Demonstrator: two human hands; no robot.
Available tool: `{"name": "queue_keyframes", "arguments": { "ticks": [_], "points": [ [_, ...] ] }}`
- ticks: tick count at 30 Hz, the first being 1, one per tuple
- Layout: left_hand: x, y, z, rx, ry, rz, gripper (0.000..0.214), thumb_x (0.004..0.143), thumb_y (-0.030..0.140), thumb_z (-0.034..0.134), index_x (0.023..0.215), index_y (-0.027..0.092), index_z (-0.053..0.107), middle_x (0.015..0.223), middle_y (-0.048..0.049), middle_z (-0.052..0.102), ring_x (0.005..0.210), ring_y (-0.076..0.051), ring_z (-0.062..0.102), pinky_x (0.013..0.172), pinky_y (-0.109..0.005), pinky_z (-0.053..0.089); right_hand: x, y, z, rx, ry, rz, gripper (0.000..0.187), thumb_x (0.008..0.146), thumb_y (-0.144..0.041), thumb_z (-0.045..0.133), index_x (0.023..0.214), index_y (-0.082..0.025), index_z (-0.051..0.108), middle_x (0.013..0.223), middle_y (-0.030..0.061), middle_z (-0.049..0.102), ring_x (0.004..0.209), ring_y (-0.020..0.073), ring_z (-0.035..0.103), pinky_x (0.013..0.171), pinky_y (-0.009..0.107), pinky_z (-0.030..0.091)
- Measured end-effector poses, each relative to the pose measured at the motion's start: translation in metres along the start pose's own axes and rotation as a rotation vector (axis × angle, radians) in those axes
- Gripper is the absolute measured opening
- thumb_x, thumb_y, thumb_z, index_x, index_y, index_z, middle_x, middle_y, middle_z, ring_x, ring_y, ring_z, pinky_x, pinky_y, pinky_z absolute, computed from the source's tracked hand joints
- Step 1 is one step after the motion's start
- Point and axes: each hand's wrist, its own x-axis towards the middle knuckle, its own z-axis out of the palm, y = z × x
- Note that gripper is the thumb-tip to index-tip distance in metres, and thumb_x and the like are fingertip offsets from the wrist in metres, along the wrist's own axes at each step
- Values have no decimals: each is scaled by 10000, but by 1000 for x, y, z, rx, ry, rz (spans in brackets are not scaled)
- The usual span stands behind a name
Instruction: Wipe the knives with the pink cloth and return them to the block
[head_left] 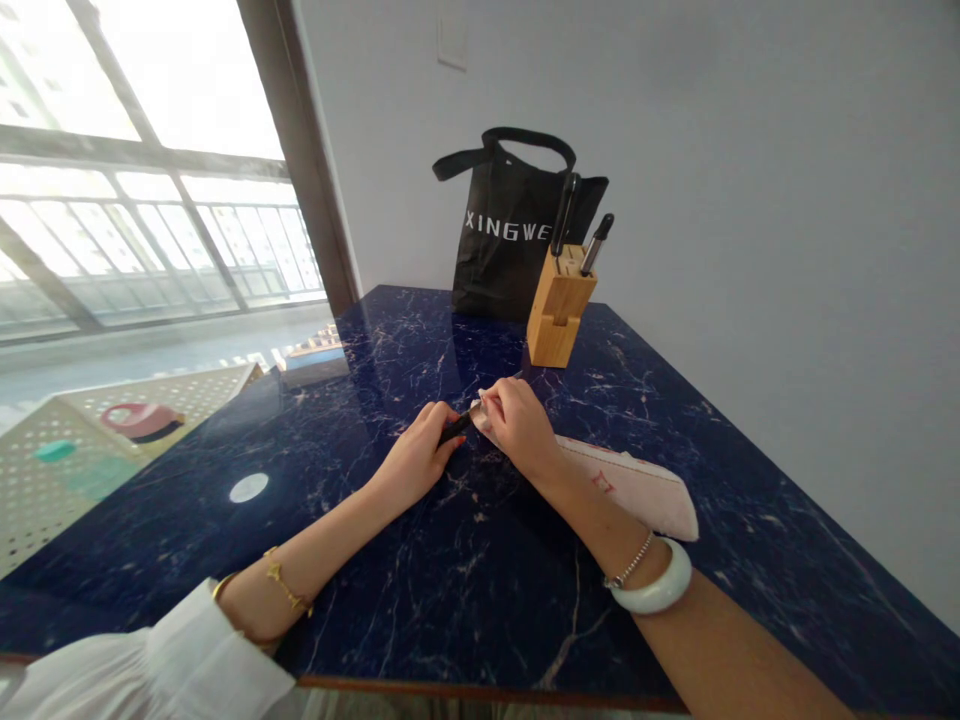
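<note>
My left hand (420, 445) is closed around the black handle of a knife (457, 429), held low over the middle of the table. Against the knife, just past the handle, my right hand (523, 425) pinches a pale pink cloth (484, 420). Most of the blade is hidden behind my right hand. A pale pink cloth piece with a red pattern (637, 490) lies folded on the table beneath my right forearm; whether it joins the part in my fingers is hidden.
Beyond my hands stands a wooden knife block (555, 310) with black-handled tools in it. A black tote bag (499, 260) is behind it, near the wall. The table (360, 600) is dark blue and marbled, with a white round spot (249, 488) at left. A perforated cream basket (37, 480) sits left of the table.
</note>
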Motion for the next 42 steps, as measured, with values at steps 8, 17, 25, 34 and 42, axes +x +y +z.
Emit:
{"name": "queue_keyframes", "arguments": {
  "ticks": [8,17,25,34,42],
  "points": [
    [1,-4,6,-210,4,-132,165,800,305,511,908,188,464,790,-5,553,711,-153,517,651,-276,407,-5,-11,1,55,-84,-68,133,859,-132,381,771,-171,473,827,72,556,823,187,485,771,304,402],
    [1,3,3,-294,-5,-116,147,810,270,506,912,190,437,823,5,569,743,-139,540,680,-266,412,-6,-11,0,54,-28,-64,119,858,-132,388,776,-171,464,828,69,553,825,189,487,775,299,400],
    [4,3,5,-566,-67,-205,265,764,333,560,924,159,440,846,-17,544,681,-128,510,553,-238,411,-8,-10,1,41,11,-56,115,865,-162,400,790,-164,488,801,63,554,812,185,491,758,295,397],
    [6,19,-1,-1269,-42,-423,551,619,86,546,1167,146,553,951,-31,628,731,-108,504,628,-193,353,-9,-13,0,63,49,-117,148,881,-181,393,845,-143,531,804,72,549,809,185,486,762,307,407],
    [6,14,5,-1353,-83,-348,710,531,24,408,1224,127,520,948,-35,654,801,-146,547,729,-227,379,-6,-20,7,-5,67,-127,158,878,-154,398,806,-125,536,776,72,546,784,187,482,744,306,412]
  ]
}}
